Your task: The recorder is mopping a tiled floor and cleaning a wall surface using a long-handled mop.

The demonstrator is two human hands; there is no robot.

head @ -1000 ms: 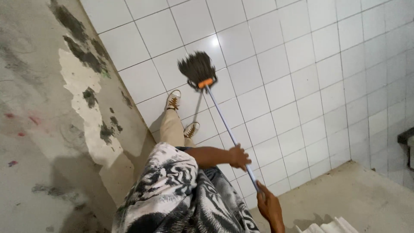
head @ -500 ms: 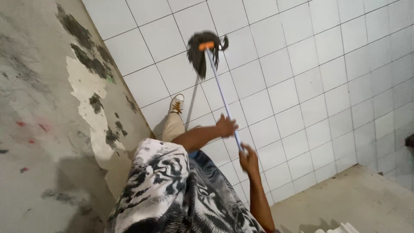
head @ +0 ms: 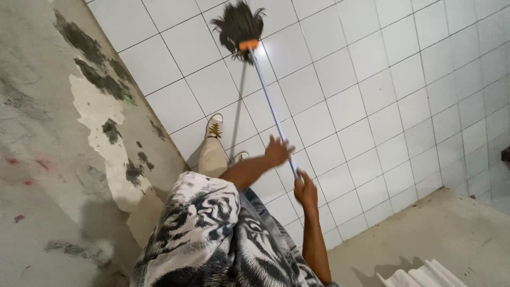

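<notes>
Mop head (head: 238,25) swept farther out, both hands (head: 278,152) gripping handle (head: 271,109), white tiles (head: 372,106)

Left hand (head: 278,151): bare, arm extended forward with a bent elbow, fingers partly spread, grip loose around a thin pole. Right hand (head: 305,190): bare, just below and behind the left grip, fingers curled closed, forearm running straight back toward the body. Both wrists roughly in line; the two grips sit near each other, not touching.
</notes>
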